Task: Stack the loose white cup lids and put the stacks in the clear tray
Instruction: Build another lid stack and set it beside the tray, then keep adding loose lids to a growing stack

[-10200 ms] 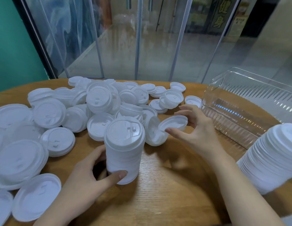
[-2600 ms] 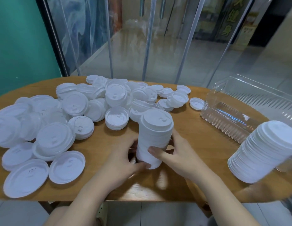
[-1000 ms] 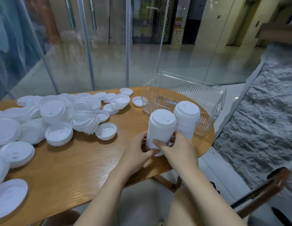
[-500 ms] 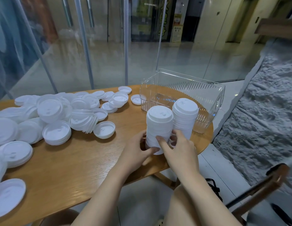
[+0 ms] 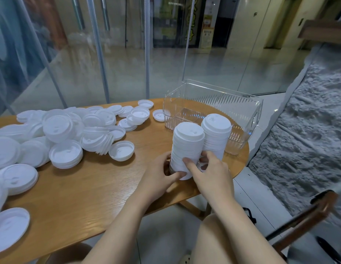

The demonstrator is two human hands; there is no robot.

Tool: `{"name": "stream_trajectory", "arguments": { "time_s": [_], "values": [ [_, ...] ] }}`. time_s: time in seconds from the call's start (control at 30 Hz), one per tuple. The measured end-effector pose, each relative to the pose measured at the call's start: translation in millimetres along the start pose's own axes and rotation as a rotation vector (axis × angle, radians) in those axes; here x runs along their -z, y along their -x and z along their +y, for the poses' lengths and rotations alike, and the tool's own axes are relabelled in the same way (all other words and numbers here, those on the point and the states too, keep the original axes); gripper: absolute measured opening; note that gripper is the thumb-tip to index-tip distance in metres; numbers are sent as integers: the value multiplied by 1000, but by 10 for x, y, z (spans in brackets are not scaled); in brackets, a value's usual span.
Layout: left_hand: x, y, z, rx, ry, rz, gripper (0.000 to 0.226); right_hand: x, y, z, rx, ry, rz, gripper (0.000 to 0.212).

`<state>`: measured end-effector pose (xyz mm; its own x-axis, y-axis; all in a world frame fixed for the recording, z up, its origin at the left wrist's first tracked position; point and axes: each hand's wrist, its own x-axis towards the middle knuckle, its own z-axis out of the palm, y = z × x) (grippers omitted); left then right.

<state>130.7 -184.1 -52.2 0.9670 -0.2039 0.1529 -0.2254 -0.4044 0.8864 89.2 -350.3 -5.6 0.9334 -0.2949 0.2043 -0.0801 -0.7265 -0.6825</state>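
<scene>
Both hands wrapped round the near lid stack [image 5: 186, 147] on the tabletop [image 5: 85, 187]

Left hand [image 5: 158, 178] and right hand [image 5: 213, 174] fingers curled on its base — second stack [image 5: 215, 134] touching behind, blocking the clear tray [image 5: 242, 111]; loose lids [image 5: 66, 130] piled left.

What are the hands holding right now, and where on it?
Both hands hold the nearer lid stack by its lower part: left hand on its left side, right hand on its right. The second stack stands beside it.
</scene>
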Motion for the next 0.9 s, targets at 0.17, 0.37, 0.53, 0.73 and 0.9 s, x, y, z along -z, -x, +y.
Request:
{"name": "stream_trajectory", "arguments": {
  "time_s": [0.17, 0.37, 0.53, 0.73, 0.9],
  "values": [
    [21, 7, 16, 8, -22, 1, 64, 39, 35, 3, 2, -38, -16, 53],
    [83, 46, -8, 27, -59, 8, 73, 78, 83, 30, -10, -35, -3, 58],
    [307, 160, -102, 78, -133, 28, 77, 87, 192, 28, -3, -39, -6, 58],
    [667, 356, -254, 132, -139, 84, 63, 59, 261, 21, -29, -44, 24, 48],
    [840, 481, -379, 125, -154, 160, 56, -27, 446, -10, -8, -33, -7, 42]
  ]
}}
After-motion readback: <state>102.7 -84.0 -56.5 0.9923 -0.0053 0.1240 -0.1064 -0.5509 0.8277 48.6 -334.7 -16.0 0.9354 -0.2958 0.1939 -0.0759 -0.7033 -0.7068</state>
